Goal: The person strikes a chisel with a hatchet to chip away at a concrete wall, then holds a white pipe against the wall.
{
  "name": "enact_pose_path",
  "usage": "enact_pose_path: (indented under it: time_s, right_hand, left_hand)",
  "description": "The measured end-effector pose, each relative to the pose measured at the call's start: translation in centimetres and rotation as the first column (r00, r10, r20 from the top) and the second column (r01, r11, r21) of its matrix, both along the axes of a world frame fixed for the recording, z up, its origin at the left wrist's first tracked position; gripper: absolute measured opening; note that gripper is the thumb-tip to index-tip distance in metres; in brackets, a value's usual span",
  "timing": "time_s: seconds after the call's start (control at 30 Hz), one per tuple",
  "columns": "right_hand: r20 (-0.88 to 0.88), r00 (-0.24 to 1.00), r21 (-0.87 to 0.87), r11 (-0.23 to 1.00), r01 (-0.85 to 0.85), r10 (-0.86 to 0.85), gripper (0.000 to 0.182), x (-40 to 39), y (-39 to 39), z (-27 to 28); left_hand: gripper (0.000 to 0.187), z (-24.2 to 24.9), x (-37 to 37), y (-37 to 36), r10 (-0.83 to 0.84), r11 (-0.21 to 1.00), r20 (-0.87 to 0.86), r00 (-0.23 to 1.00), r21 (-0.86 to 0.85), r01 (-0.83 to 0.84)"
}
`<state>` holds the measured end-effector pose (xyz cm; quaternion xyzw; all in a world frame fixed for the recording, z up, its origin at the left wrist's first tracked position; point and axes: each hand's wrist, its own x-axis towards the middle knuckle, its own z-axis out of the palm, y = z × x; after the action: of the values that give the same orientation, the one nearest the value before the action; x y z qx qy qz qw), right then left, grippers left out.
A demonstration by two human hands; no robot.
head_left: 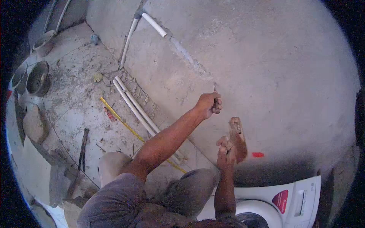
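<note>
Near the middle of the view my left hand (208, 105) is closed round a thin dark tool, whose tip meets the grey wall (266, 76) at the lower end of a chiselled groove (188, 56). Lower and to the right, my right hand (226, 154) is closed on a brown wooden block (238, 140), held upright a short way from the left hand. A white pipe (154, 24) lies in the upper part of the groove, joined to a grey fitting (139, 14).
Two loose white pipes (134, 107), a yellow tape (121, 120) and dark pliers-like tool (83, 149) lie on the dusty floor. Buckets (38, 78) stand at the left. A white washing machine (304, 201) is at the lower right, below a red wall mark (258, 154).
</note>
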<state>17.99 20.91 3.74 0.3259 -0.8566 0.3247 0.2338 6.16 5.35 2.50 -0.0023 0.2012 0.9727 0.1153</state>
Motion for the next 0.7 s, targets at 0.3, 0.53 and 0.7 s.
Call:
enact_pose_path:
  time_s: [0.3, 0.53, 0.7]
  right_hand:
    - [0.093, 0.990, 0.514, 0.857, 0.046, -0.108, 0.023, 5.2, -1.0, 10.4]
    - [0.053, 0.941, 0.496, 0.827, 0.266, -0.334, 0.037, -2.4, -2.0, 2.5]
    - [0.031, 0.954, 0.135, 0.947, 0.291, -0.297, 0.033, 2.0, -0.2, 3.4]
  left_hand:
    - [0.021, -1.3, -2.1, -1.8, -0.105, 0.982, -0.088, 0.991, 0.150, 0.117]
    - [0.019, -1.3, -1.8, -0.8, -0.035, 0.989, -0.027, 0.999, 0.146, 0.038]
    - [0.014, -0.9, -1.8, -0.9, -0.009, 0.972, -0.034, 0.999, 0.235, 0.017]
